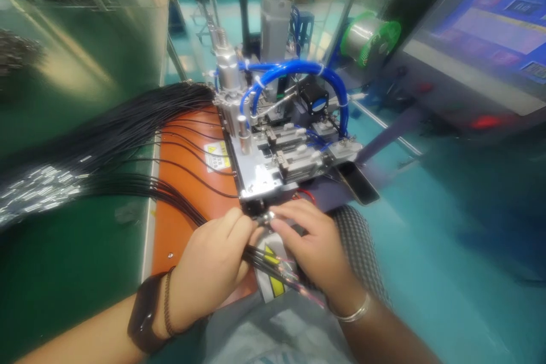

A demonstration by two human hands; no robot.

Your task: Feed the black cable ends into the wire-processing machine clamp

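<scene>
My left hand (209, 267) is closed around a bundle of black cables (262, 259). The cables' stripped ends, with thin coloured wires (294, 281), stick out to the right below the fingers. My right hand (318, 244) pinches a small silvery part (268, 217) between thumb and fingers, close to the left fingertips; its exact kind is too small to make out. Both hands are at the front edge of a metal bench machine (258, 179) with small clamping slides and a blue air hose (298, 65).
The machine stands on an orange tabletop (187, 151). More black cables (115, 119) lie across it and off its left side. A dark phone-like slab (358, 182) sits at the machine's right. Behind are a green-rimmed wire spool (362, 40) and a blue-screened unit (490, 28).
</scene>
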